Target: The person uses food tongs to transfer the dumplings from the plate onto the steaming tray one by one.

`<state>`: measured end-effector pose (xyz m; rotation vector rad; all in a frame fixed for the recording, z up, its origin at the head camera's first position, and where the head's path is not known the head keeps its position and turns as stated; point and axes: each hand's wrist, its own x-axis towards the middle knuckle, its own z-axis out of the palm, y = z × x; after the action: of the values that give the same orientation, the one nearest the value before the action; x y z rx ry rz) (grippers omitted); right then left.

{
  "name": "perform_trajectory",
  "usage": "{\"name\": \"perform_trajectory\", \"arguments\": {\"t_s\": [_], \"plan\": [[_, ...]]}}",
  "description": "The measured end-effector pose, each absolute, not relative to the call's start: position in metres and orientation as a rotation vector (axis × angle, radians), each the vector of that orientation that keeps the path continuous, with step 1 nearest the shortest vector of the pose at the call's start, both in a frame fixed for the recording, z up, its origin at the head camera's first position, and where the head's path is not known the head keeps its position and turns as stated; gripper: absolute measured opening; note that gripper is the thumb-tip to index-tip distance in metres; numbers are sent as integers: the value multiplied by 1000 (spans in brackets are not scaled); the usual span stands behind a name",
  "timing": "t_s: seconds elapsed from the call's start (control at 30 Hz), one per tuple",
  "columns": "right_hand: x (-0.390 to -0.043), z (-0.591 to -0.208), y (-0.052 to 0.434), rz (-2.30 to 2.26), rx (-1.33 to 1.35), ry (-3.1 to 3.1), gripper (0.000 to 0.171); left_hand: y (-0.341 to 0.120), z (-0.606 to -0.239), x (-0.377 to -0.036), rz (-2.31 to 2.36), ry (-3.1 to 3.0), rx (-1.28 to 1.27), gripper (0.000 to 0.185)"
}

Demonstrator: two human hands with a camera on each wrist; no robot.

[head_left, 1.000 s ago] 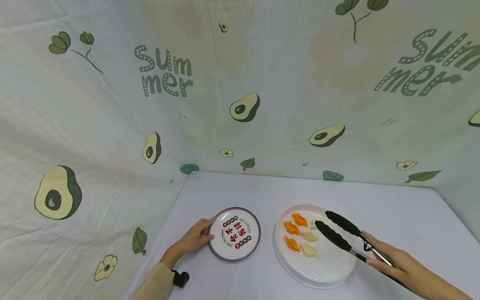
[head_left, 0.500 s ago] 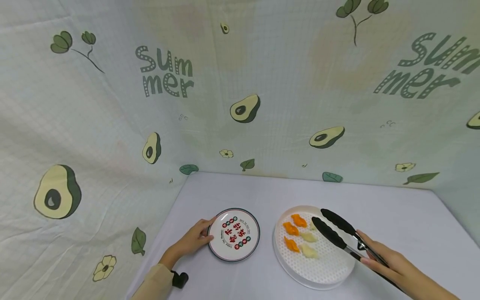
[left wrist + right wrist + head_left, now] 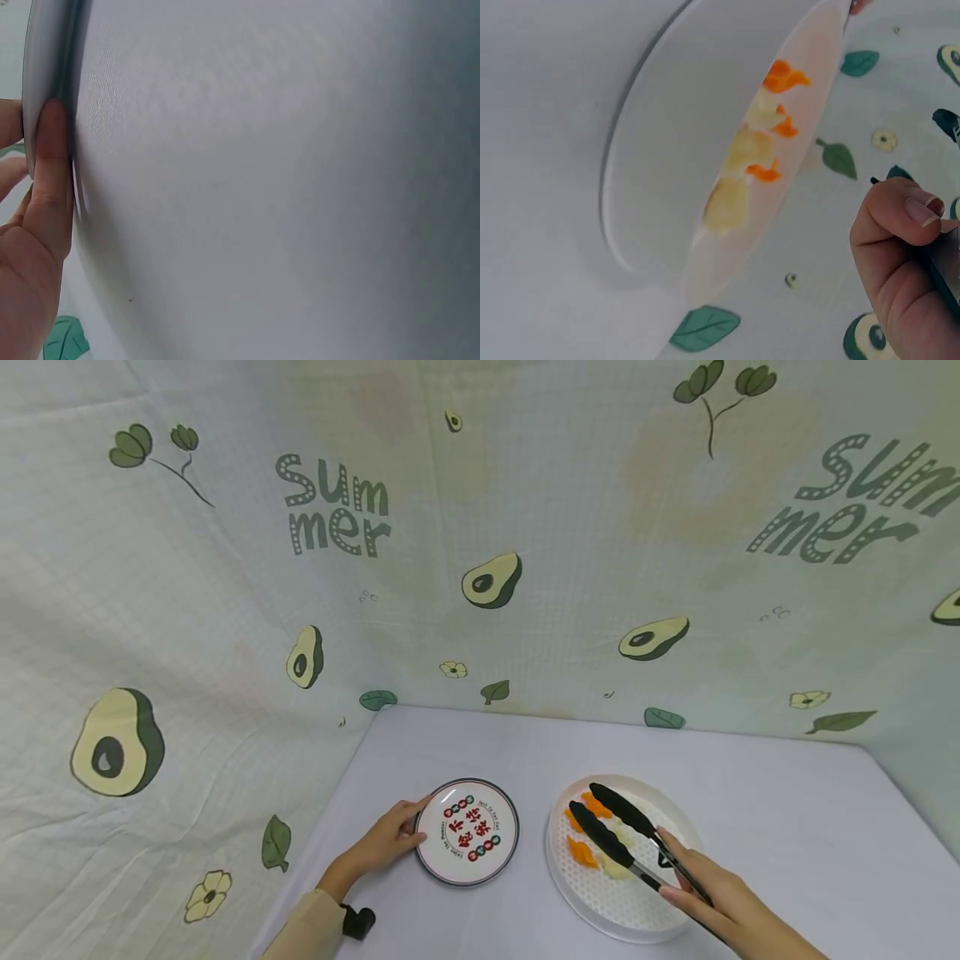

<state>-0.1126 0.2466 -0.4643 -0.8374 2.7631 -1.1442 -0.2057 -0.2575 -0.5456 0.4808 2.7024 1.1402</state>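
Note:
My left hand pinches the left rim of a small white plate with red lettering and a dark edge. In the left wrist view its fingers lie on both sides of the plate's rim. My right hand grips black-tipped metal tongs, whose arms stand spread above the dumplings. Orange dumplings and pale yellow dumplings lie on a round white tray with a dimpled surface. The tongs partly cover them in the head view.
A white-covered table carries the plate and tray, with a gap between them. Behind and to the left hangs a pale cloth printed with avocados and leaves. A black strap device sits at the left wrist.
My right hand has carried the spread tongs leftward, from the tray's right part to over the dumplings. The left hand stays at the plate's rim.

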Motion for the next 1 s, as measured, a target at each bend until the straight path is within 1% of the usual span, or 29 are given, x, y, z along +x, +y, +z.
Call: {"name": "perform_trajectory", "arguments": {"t_s": [0.17, 0.43, 0.5, 0.7, 0.87, 1.0], "plan": [[-112, -465, 212, -1202, -969, 2731, 64, -257, -545, -206, 1121, 2704, 485, 63], [-114, -462, 154, -1182, -976, 2684, 72, -257, -545, -208, 1107, 2702, 466, 63], [-114, -463, 141, -1189, -947, 2654, 74, -257, -545, -208, 1114, 2703, 462, 63], [-116, -468, 107, -1213, -735, 2501, 83, -260, -546, -210, 1109, 2712, 486, 62], [-114, -480, 84, -1182, -717, 2496, 86, -260, -545, -209, 1116, 2710, 486, 62], [-114, -488, 71, -1107, -647, 2514, 91, -259, -544, -207, 1150, 2698, 495, 62]]}}
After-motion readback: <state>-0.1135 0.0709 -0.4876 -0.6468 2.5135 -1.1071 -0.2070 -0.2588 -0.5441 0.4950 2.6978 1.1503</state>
